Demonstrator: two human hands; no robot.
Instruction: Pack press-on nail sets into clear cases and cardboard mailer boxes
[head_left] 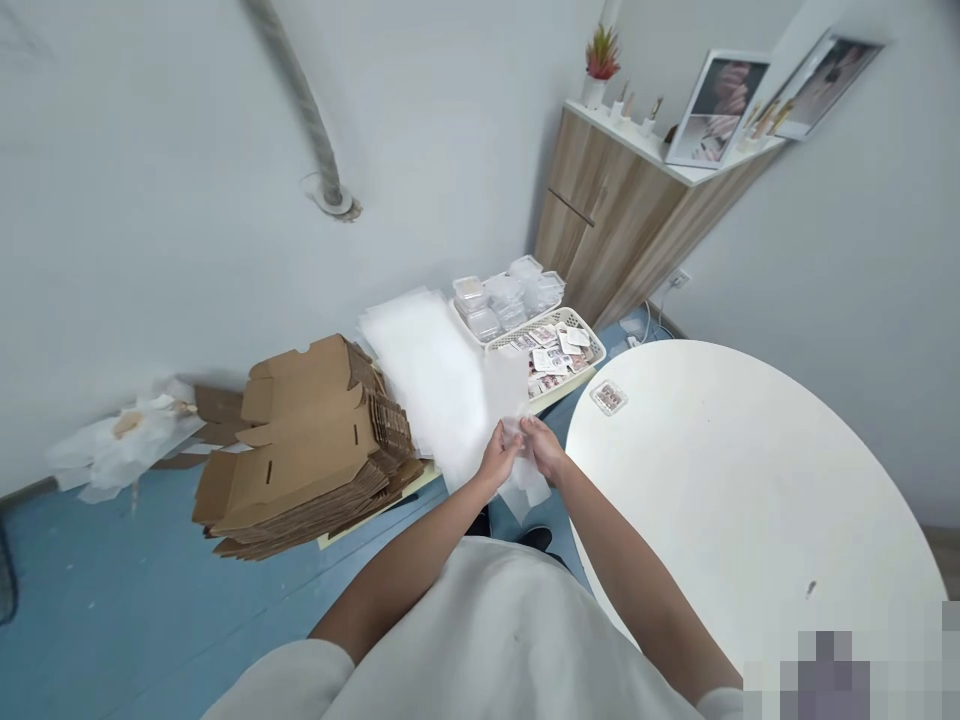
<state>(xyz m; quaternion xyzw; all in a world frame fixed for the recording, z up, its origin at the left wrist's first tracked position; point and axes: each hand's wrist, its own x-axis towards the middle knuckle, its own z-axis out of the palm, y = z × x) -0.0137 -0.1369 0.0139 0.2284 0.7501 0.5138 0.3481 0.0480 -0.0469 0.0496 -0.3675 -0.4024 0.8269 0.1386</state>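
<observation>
My left hand (499,458) and my right hand (543,447) are close together in front of my body, fingers pinched on a thin white translucent sheet (507,378). The sheet stands up above the hands, and part of it hangs below them. Whether it is a single layer or a bag, I cannot tell. Just to the left lies a stack of similar white sheets (424,365). Past my hands is a white basket (589,372) of small printed cards and packets. Behind that, another basket (469,328) holds clear plastic boxes (504,292).
Flattened brown cardboard boxes (300,450) are piled at the left. On the right stands a round white table (735,480) with a small clear package (608,397) near its edge. A wooden cabinet (607,200) bears picture frames (716,110) and a plant (602,55). Crumpled plastic (124,440) lies far left.
</observation>
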